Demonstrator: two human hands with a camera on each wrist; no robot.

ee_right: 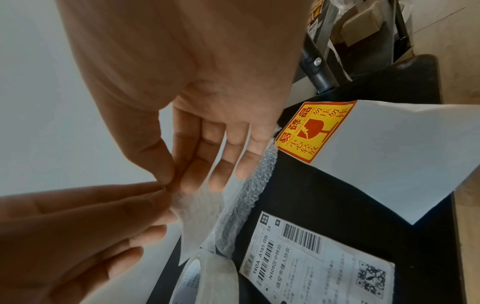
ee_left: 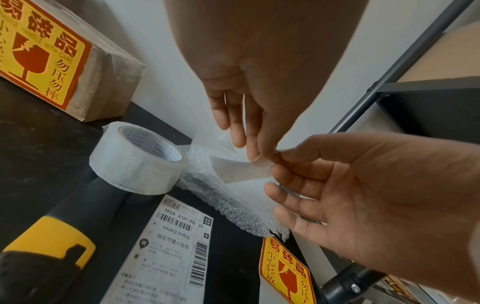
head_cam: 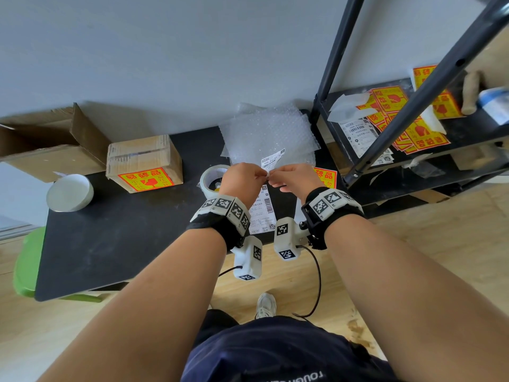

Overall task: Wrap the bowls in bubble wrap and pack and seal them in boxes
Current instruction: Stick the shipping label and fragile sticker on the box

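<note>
Over the black table [head_cam: 115, 244], my left hand [head_cam: 257, 175] and right hand [head_cam: 275, 181] meet, and both pinch one corner of a white shipping label [head_cam: 272, 159]. The wrist views show its blank back [ee_left: 244, 170] [ee_right: 200, 209] between thumb and forefinger of each hand, held up off the table. Just behind the hands lies a stack of bubble wrap [head_cam: 270, 133]. A white bowl [head_cam: 70, 193] stands bare at the table's left end. Next to it is a taped box [head_cam: 144, 164] with a fragile sticker, and an open cardboard box [head_cam: 46, 144] sits further left.
A clear tape roll [head_cam: 213, 177] and a yellow-black knife [ee_left: 46, 246] lie left of the hands. A second shipping label [head_cam: 263, 210] lies under them, a fragile sticker [head_cam: 326, 177] to the right. A black shelf rack [head_cam: 413, 133] with stickers stands at right, a green stool [head_cam: 27, 266] at left.
</note>
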